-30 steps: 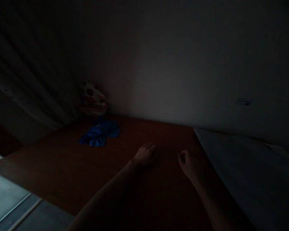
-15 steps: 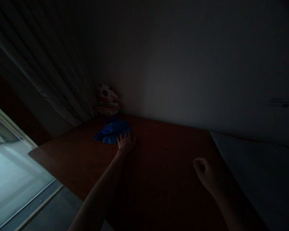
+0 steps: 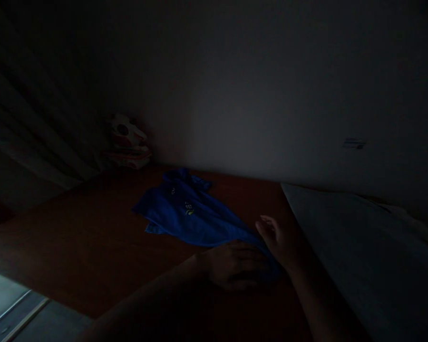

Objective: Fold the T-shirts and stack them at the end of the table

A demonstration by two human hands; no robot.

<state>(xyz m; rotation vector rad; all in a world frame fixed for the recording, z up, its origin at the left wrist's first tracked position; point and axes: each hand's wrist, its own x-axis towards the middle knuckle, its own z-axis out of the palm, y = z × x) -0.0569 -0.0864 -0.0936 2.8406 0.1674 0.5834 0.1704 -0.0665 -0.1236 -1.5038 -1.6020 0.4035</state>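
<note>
Blue cloth shirt with small pale and yellow-green prints under the left hand

The shirt lies slantwise across the middle of the reddish-brown, flat counter, its broad end far left, its narrowing end near right. The left hand lies palm down over that near end, fingers bent across the cloth; in this gloom I cannot tell whether they grip it. The right hand is half open and empty, fingers loosely curved and thumb apart, just beside the shirt's right edge; whether it touches is unclear.

To the right, a grey-blue flat sheet covers the counter. At the far left, a white-and-red object with a dark round patch sits near the pale, folded curtain.
</note>
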